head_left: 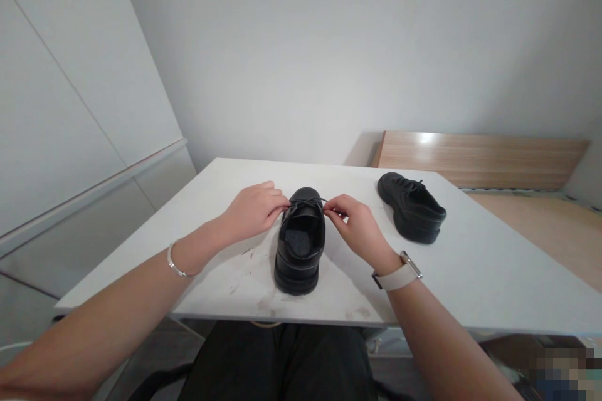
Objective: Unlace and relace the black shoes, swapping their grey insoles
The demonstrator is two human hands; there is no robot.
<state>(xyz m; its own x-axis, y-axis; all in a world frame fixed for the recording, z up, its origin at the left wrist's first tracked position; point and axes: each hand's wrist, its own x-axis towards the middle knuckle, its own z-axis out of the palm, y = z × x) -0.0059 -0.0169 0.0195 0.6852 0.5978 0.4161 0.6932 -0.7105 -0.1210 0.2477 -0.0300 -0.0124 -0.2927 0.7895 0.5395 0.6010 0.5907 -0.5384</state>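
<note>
Left hand (256, 207) and right hand (355, 225) are each pinching the lace (308, 202) of the black shoe (301, 241), which is sitting at the centre of the desk (470, 263). Likely risk: uneven tugging slipping one end free, or dragging the shoe toward the 6 o'clock edge.

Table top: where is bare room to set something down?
Free: the table left of the left hand, and its right front, nearer than the second shoe. Crowded: the middle, where that hand and the right hand pinch the lace of the near shoe.
</note>
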